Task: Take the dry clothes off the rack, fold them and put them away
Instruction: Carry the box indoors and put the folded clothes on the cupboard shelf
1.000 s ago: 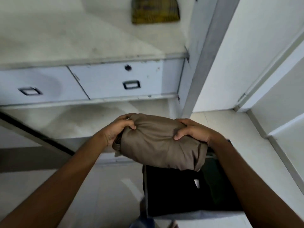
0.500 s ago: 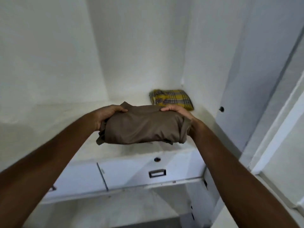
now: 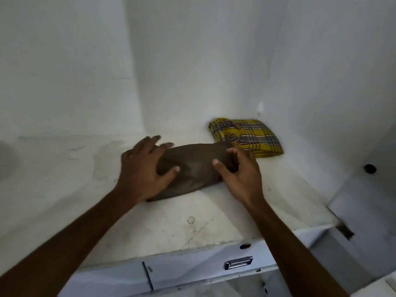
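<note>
And there it was: the folded brown garment [image 3: 197, 168] was down on the white shelf [image 3: 214, 215] of the cupboard. It lay as a fat roll, its left end nearer the front edge and its right end angled toward the back right corner.

The left hand [image 3: 145, 170] lay over the roll's left end with its fingers spread wide and straight. Its thumb stretched across the top of the fabric, so it was pressing, not clutching. On the other side, the right hand [image 3: 241, 176] had the right end. Its fingers were curled round the cloth there, and the thumb lay out along the top toward the middle. Both forearms reached in from the bottom of the view, and blur softened the fingertips.

A folded yellow plaid cloth [image 3: 246, 137], crossed with dark and pale stripes, sat tucked in the back right corner. The roll's far end came right up to its near-left edge, but the right hand's fingers hid whether they touched.

The shelf top showed scuffs and a ring-shaped stain [image 3: 190, 220] in front of the garment. Below the front lip ran pale blue-grey drawers. The right-hand drawer [image 3: 192, 273] carried a recessed metal handle [image 3: 238, 262] with a small keyhole [image 3: 245, 246] just above it. A dark round fitting [image 3: 370, 168] sat on the right side panel.
</note>
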Motion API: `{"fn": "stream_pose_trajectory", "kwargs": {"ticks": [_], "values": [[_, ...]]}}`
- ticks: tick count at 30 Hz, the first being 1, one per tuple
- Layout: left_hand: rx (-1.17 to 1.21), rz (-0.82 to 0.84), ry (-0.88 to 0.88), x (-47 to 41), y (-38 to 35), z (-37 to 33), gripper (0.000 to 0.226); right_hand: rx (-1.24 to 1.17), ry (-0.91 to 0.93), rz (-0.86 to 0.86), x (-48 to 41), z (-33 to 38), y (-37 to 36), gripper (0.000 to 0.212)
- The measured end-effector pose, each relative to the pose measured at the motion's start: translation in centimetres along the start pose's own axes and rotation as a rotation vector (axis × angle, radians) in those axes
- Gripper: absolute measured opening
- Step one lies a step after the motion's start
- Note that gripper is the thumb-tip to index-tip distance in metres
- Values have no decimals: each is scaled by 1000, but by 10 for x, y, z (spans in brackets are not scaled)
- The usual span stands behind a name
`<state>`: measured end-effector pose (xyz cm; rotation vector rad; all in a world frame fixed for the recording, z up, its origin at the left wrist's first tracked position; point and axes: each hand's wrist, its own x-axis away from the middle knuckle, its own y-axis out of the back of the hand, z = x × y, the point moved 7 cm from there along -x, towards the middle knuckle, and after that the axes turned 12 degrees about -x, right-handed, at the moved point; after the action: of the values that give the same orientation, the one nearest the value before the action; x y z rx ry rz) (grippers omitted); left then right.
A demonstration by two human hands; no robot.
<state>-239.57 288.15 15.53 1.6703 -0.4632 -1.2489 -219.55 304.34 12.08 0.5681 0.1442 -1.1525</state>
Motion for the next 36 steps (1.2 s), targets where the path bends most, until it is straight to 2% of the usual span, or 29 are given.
{"fn": "stream_pose_trajectory", "kwargs": {"ticks": [2,4,7,11,14,18,23,28,32,36], "values": [[-43,186,-91,9,-21,-19,82,173,71,161,4,5,-28,61],[-76,357,-81,19,-44,-18,91,228,125,251,-2,10,-45,67],[-96,303,-23,23,-54,0,88,257,121,334,-15,18,-57,67],[-32,307,-112,4,-64,23,93,642,265,268,-25,37,-70,62],[-48,327,-110,-24,-75,35,93,720,258,298,-34,33,-92,58],[-122,260,-16,-49,-90,39,85,676,154,344,-61,13,-117,57],[-85,248,-19,-78,-108,42,82,667,179,176,-89,4,-119,56],[-77,235,3,-95,-121,40,80,723,200,122,-112,0,-128,55],[-59,215,43,-94,-116,43,86,677,240,31,-112,5,-125,57],[-97,118,72,-75,-97,39,85,545,298,152,-92,13,-126,55]]}}
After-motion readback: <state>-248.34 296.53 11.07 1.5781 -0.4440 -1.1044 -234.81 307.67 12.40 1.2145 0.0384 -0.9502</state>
